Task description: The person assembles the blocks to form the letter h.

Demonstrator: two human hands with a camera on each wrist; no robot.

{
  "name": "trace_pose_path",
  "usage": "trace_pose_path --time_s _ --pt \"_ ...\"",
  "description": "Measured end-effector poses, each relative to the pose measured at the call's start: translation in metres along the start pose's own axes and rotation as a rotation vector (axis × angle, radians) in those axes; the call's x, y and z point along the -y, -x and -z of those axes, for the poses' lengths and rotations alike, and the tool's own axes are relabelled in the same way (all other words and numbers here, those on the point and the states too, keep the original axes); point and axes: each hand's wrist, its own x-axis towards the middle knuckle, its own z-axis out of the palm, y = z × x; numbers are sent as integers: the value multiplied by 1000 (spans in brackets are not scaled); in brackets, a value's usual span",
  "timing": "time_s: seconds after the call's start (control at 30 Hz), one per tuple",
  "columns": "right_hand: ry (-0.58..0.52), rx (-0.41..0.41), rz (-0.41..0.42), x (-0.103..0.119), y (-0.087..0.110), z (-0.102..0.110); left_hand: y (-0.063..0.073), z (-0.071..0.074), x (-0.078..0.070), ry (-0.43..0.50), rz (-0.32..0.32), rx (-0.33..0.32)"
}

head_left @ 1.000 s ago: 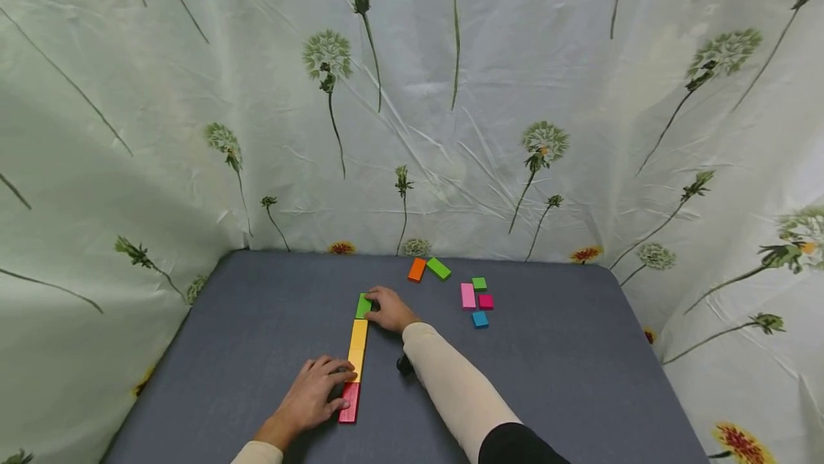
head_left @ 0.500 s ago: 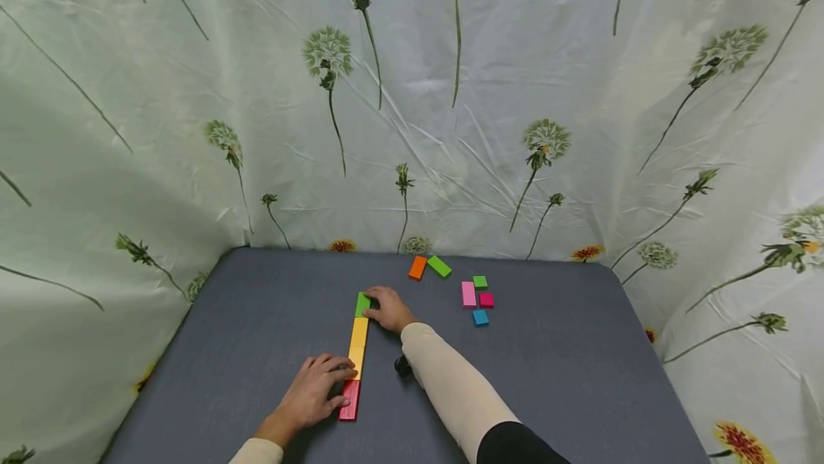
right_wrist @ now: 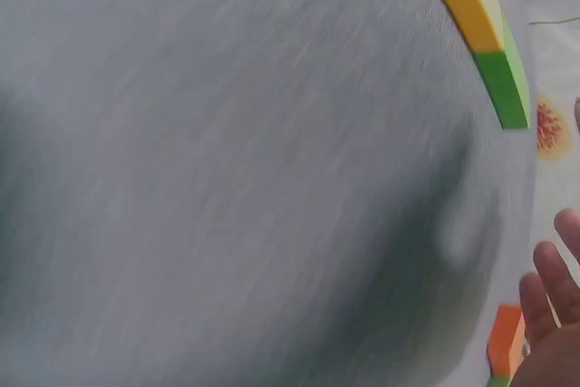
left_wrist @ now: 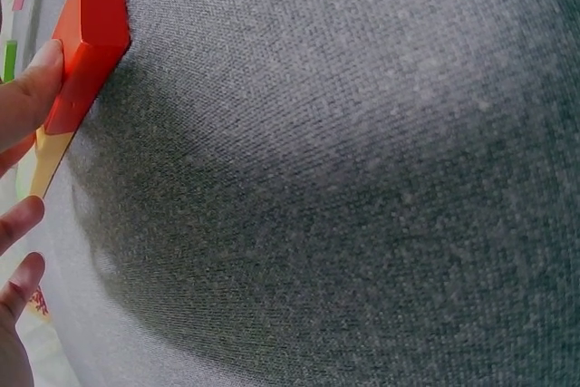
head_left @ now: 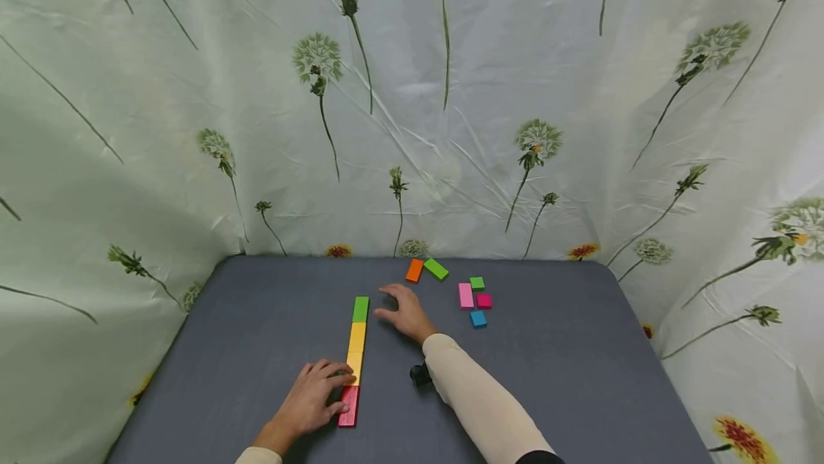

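My right hand holds nothing, fingers loosely apart; green block just beside, at its nine o'clock. Left hand relaxed, thumb touching red block at its three, yellow block at two. Orange block, right hand's twelve; pink block, three.

Right hand farther forward — thumb and fingers parted; left hand nearer — palm down, fingers slightly spread.

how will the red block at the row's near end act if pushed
The red block looks rigid, given its crisp edges. Its flat faces suggest it would slide rather than roll. Lying low, it probably won't tip easily.
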Motion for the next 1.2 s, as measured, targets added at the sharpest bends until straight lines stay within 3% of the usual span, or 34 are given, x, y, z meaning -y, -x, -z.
trace_pose_path --time_s 0.27,0.57,0.77,0.93,1.2 --pt "144 -57 12 -33 29 37 0 1 1 -2 17 -16" --pt "286 -146 -6 -62 44 78 4 1 1 -5 42 -12" --pt "282 -202 -41 -76 53 98 3 2 0 -6 17 -4" --pt "289 -175 -65 -83 56 108 3 3 1 -2 9 0" --pt "396 -85 -132 -90 52 119 0 2 -2 -5 16 9"
